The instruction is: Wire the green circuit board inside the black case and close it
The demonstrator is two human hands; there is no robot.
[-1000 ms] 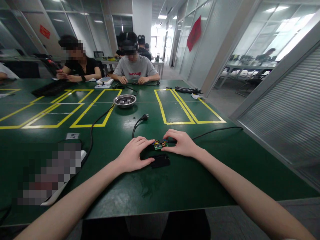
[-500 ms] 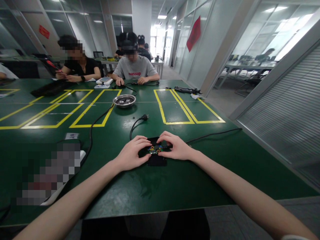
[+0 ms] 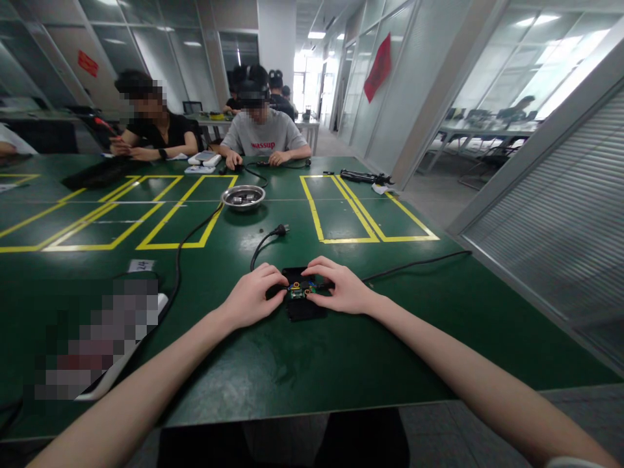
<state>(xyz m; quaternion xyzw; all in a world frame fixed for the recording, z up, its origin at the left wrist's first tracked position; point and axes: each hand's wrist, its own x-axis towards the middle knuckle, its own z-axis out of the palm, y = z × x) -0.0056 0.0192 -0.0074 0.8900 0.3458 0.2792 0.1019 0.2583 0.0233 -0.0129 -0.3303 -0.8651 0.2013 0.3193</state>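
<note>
A small circuit board (image 3: 297,292) with copper-coloured coils lies on two black casing pieces (image 3: 306,311) in front of me. My left hand (image 3: 256,294) pinches with thumb and fingers at the board's left end, where a dark cord end shows between them. The plug cord (image 3: 263,244) runs in behind this hand. My right hand (image 3: 344,286) curls around the board's right end, thumb in front and fingers behind, touching its edges. A second black cable (image 3: 409,262) leads away to the right from under that hand. The palms hide part of both cords.
Ahead stands a metal bowl (image 3: 243,197) holding small metal parts. The black plug (image 3: 281,229) lies nearer. A partly blurred white power strip (image 3: 117,364) is at left. Yellow tape outlines (image 3: 348,240) mark the green table. A co-worker (image 3: 263,133) sits opposite; a folded black tripod (image 3: 365,176) lies far right.
My left hand has drawn slightly left, its fingers coming off the board's top and closing at its left end. The right hand stays at the board's right end.
</note>
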